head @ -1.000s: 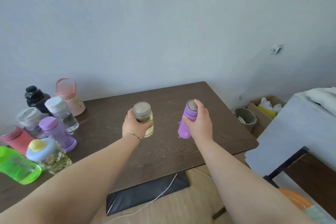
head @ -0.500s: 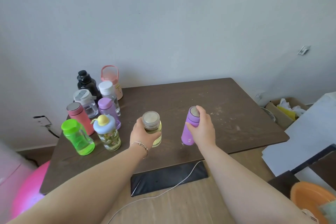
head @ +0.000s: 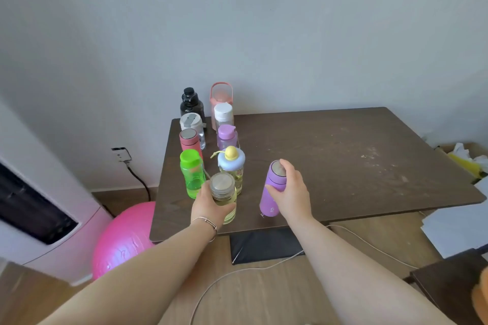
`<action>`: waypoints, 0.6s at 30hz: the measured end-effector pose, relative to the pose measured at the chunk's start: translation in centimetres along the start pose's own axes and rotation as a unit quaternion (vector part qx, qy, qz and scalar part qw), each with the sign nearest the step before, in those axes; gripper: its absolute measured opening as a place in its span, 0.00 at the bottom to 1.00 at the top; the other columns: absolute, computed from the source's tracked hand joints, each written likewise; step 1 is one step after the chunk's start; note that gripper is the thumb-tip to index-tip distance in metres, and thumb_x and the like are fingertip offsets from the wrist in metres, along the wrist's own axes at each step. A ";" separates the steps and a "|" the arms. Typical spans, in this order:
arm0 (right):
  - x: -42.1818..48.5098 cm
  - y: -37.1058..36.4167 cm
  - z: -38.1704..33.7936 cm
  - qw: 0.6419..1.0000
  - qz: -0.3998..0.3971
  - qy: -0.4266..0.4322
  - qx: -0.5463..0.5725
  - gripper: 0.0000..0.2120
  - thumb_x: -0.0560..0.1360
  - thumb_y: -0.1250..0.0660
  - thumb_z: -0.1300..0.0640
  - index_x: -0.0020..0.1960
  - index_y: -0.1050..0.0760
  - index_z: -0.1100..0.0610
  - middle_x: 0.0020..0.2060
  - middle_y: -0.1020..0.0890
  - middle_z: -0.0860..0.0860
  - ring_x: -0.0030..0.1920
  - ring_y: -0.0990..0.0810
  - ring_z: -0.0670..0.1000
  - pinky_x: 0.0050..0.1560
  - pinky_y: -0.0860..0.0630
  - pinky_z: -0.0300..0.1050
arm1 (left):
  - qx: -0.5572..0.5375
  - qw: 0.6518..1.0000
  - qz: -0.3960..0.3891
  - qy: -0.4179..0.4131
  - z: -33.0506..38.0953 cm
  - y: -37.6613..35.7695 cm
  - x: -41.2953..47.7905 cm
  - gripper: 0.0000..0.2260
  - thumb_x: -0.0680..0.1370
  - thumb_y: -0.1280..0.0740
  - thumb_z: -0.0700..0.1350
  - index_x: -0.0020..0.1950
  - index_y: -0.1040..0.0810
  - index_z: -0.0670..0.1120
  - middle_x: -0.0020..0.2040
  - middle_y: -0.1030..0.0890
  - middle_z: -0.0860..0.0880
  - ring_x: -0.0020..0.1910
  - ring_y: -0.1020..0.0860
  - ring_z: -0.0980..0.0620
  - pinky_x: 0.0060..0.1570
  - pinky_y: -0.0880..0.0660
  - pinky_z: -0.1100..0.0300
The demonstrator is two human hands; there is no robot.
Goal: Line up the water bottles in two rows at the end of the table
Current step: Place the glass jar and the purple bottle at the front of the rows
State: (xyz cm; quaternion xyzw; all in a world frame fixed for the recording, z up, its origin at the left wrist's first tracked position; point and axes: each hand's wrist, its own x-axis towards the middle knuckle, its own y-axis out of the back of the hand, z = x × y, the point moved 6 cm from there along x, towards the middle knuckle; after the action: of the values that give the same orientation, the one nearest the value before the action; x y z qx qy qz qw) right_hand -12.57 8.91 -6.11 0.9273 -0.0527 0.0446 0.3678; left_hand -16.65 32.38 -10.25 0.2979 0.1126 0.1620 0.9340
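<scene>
My left hand [head: 210, 207] grips a clear jar-like bottle with yellowish liquid and a metal lid [head: 224, 196], held just in front of the rows. My right hand [head: 291, 192] holds a purple flask [head: 272, 192] near the table's front edge. At the left end of the brown table [head: 343, 166] several bottles stand upright in two rows: a green one [head: 192, 173], a red flask [head: 189, 141], a clear grey-lidded one [head: 191, 124], a black one [head: 191, 103], a yellow-knobbed blue-capped one [head: 231, 166], a lilac one [head: 227, 137], a white-capped one [head: 223, 116] and a pink-handled one [head: 221, 93].
A pink exercise ball [head: 124, 237] lies on the floor left of the table, beside a white appliance [head: 39, 219]. A black pad [head: 264, 244] and white cable [head: 237, 272] lie under the front edge. Papers [head: 454, 229] and a box of rubbish [head: 467, 158] are at the right.
Both hands have carried their bottles leftwards towards the rows; the view has swung left, bringing the rows to the middle. The jar now sits right behind the green and blue-capped bottles.
</scene>
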 end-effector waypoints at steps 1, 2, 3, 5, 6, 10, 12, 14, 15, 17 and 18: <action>-0.3 -1.0 -0.7 1.000 -0.013 0.007 0.003 0.34 0.72 0.27 0.54 0.72 0.40 0.43 0.63 0.28 0.48 0.58 0.24 0.54 0.53 0.22 0.52 | 0.005 1.000 0.005 0.007 -1.0 0.7 0.1 0.34 0.64 0.21 0.51 0.66 0.32 0.51 0.57 0.23 0.51 0.56 0.23 0.46 0.51 0.29 0.57; -0.6 -1.8 -1.3 1.000 -0.024 0.014 0.006 0.34 0.72 0.27 0.54 0.73 0.39 0.43 0.63 0.28 0.48 0.58 0.24 0.54 0.54 0.22 0.52 | 0.008 1.000 0.011 0.015 -1.9 1.4 0.2 0.34 0.64 0.21 0.51 0.66 0.32 0.51 0.59 0.23 0.50 0.56 0.23 0.46 0.52 0.28 0.56; -0.7 -2.6 -1.8 0.999 -0.034 0.020 0.008 0.34 0.72 0.27 0.54 0.72 0.39 0.43 0.63 0.28 0.48 0.58 0.24 0.53 0.54 0.23 0.51 | 0.010 1.000 0.017 0.024 -2.8 2.0 0.3 0.34 0.63 0.21 0.51 0.66 0.32 0.51 0.59 0.23 0.49 0.56 0.23 0.45 0.53 0.27 0.55; -0.8 -4.1 -2.7 0.998 -0.050 0.030 0.012 0.34 0.72 0.27 0.54 0.72 0.39 0.43 0.63 0.28 0.48 0.59 0.24 0.52 0.54 0.23 0.50 | 0.006 0.999 0.027 0.042 -4.5 3.0 0.6 0.36 0.63 0.21 0.51 0.67 0.33 0.51 0.61 0.24 0.49 0.58 0.24 0.45 0.55 0.27 0.54; -0.8 -4.9 -3.0 0.998 -0.057 0.035 0.015 0.34 0.72 0.27 0.55 0.72 0.38 0.43 0.63 0.28 0.48 0.59 0.25 0.52 0.54 0.23 0.50 | 0.003 0.998 0.033 0.049 -5.2 3.5 0.8 0.36 0.63 0.21 0.51 0.67 0.33 0.52 0.62 0.24 0.49 0.58 0.24 0.45 0.55 0.27 0.53; -0.5 -7.3 -3.8 0.995 -0.081 0.048 0.017 0.34 0.71 0.26 0.55 0.72 0.37 0.44 0.63 0.27 0.47 0.59 0.25 0.50 0.54 0.24 0.48 | 0.003 0.997 0.053 0.065 -7.1 4.5 1.4 0.37 0.63 0.21 0.50 0.67 0.33 0.51 0.62 0.24 0.49 0.59 0.24 0.45 0.55 0.28 0.54; -0.3 -8.2 -3.9 0.995 -0.088 0.051 0.015 0.34 0.71 0.26 0.55 0.72 0.37 0.44 0.62 0.27 0.47 0.59 0.25 0.50 0.53 0.24 0.47 | 0.001 0.996 0.060 0.070 -7.6 4.7 1.6 0.36 0.63 0.21 0.50 0.67 0.33 0.51 0.62 0.24 0.49 0.58 0.24 0.46 0.55 0.28 0.55; -0.2 -8.9 -3.8 0.994 -0.093 0.050 0.015 0.34 0.71 0.26 0.55 0.73 0.37 0.44 0.62 0.27 0.47 0.59 0.25 0.50 0.53 0.24 0.47 | -0.002 0.995 0.062 0.074 -8.0 4.7 1.9 0.37 0.63 0.20 0.50 0.67 0.33 0.51 0.62 0.24 0.49 0.59 0.24 0.46 0.55 0.28 0.55; -0.2 -9.1 -3.8 0.994 -0.096 0.051 0.015 0.34 0.71 0.27 0.55 0.73 0.37 0.44 0.62 0.27 0.47 0.59 0.25 0.50 0.53 0.24 0.47 | 0.000 0.995 0.060 0.075 -8.1 4.6 2.1 0.37 0.63 0.20 0.50 0.67 0.33 0.51 0.62 0.24 0.49 0.59 0.24 0.46 0.55 0.28 0.55; -0.2 -9.5 -3.8 0.993 -0.103 0.058 0.009 0.34 0.72 0.27 0.55 0.73 0.37 0.45 0.63 0.27 0.48 0.59 0.25 0.51 0.53 0.24 0.48 | 0.007 0.996 0.052 0.078 -8.2 4.3 2.3 0.37 0.63 0.21 0.51 0.68 0.33 0.50 0.63 0.24 0.49 0.59 0.24 0.45 0.54 0.29 0.56; -0.2 -9.6 -3.8 0.992 -0.108 0.064 0.007 0.34 0.72 0.27 0.55 0.73 0.37 0.45 0.63 0.27 0.48 0.59 0.24 0.51 0.53 0.24 0.48 | 0.009 0.996 0.050 0.080 -8.2 4.1 2.4 0.37 0.63 0.21 0.51 0.68 0.33 0.51 0.63 0.25 0.49 0.59 0.24 0.46 0.54 0.30 0.56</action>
State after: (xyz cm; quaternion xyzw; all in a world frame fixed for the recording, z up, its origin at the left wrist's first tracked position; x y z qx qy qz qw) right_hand -11.66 18.53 -9.89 0.9254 0.0712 0.0642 0.3668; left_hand -17.89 40.73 -14.59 0.2973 0.1731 0.2303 0.9103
